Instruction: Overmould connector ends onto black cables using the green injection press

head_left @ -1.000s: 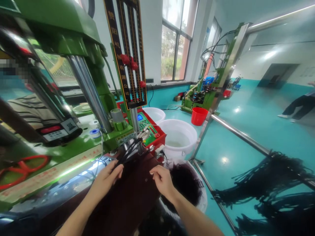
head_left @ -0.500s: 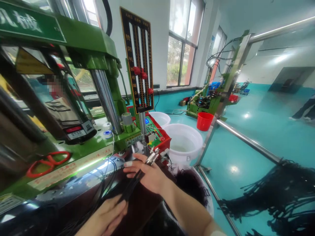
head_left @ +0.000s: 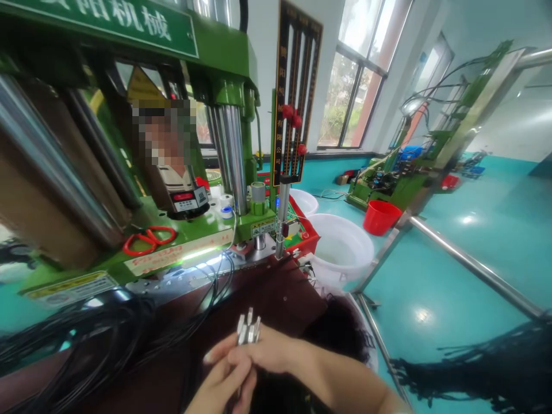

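Several silvery metal cable plugs (head_left: 249, 330) stick up in a bunch out of my closed hands, low in the middle of the view. My right hand (head_left: 273, 348) wraps round the bunch just below the metal ends. Against it, slightly lower and to the left, my left hand (head_left: 228, 382) is closed on the same bundle; the black cables below are mostly hidden by the fingers. Further left, a heap of long black cables (head_left: 99, 328) lies on the dark brown tabletop (head_left: 276, 296). Thin leads (head_left: 222, 282) run from the heap towards the green machine.
A green press (head_left: 254, 69) with steel columns stands behind the table, red-handled scissors (head_left: 149, 240) on its bed. To the right are a red control box (head_left: 308, 238), a white tub (head_left: 345, 244), a red bucket (head_left: 382, 217) and a metal rack (head_left: 474, 264) hung with black cables (head_left: 487, 365).
Both hands have come down and closer to me, and now meet on the bundle. Earlier the right hand was partly spread at the plug ends. The view has turned left.
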`<state>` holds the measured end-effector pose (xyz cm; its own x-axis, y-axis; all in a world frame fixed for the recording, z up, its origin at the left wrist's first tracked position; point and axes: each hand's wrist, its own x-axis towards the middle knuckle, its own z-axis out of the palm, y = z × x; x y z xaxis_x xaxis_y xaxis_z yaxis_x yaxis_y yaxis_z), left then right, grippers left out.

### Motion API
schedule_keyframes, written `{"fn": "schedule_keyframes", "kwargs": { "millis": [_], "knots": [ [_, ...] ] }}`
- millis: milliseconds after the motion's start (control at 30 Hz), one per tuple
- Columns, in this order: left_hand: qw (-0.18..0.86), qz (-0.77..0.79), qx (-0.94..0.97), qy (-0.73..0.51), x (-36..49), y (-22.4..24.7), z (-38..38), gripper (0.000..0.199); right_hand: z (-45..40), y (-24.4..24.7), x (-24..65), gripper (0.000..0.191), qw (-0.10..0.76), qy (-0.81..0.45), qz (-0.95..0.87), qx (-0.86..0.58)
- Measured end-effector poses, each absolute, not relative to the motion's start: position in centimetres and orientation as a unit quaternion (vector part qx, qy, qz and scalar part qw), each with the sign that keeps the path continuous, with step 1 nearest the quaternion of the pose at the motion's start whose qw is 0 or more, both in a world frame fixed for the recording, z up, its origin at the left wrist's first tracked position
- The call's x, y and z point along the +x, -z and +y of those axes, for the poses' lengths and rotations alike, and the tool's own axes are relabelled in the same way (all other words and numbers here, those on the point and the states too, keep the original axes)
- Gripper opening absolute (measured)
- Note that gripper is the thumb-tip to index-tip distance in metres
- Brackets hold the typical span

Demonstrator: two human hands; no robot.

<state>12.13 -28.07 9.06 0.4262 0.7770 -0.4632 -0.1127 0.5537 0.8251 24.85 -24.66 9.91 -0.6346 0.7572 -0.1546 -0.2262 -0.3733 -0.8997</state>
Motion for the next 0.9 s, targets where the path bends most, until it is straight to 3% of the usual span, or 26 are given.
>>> {"fn": "schedule_keyframes", "kwargs": {
  "millis": [167,233,300,433,667,800,900],
  "knots": [
    [0.802,0.406,0.341,-0.276,15.0,-8.8,-27.4,0.043,-22.4,-11.8,27.6,0.045,0.457,-0.7,-0.465,-0.292],
    [0.796,0.406,0.359,-0.27,15.5,-8.8,-27.1,0.043,-21.6,-13.9,28.6,0.041,0.41,-0.624,-0.579,-0.328],
    [0.782,0.412,0.377,-0.276,15.8,-8.8,-26.8,0.041,-20.9,-15.6,29.0,0.037,0.296,-0.56,-0.684,-0.361],
    [0.746,0.43,0.406,-0.306,16.4,-8.5,-26.2,0.039,-19.9,-16.0,28.7,0.037,0.153,-0.517,-0.762,-0.359],
    [0.687,0.461,0.475,-0.299,17.9,-7.9,-24.7,0.037,-18.6,-13.8,27.8,0.037,0.181,-0.464,-0.763,-0.412],
    [0.7,0.448,0.454,-0.32,18.0,-9.0,-24.1,0.037,-17.9,-13.8,28.0,0.033,0.17,-0.377,-0.786,-0.459],
    [0.72,0.446,0.42,-0.327,17.9,-9.6,-23.6,0.038,-17.4,-13.8,28.6,0.031,0.168,-0.399,-0.79,-0.435]
  ]
}}
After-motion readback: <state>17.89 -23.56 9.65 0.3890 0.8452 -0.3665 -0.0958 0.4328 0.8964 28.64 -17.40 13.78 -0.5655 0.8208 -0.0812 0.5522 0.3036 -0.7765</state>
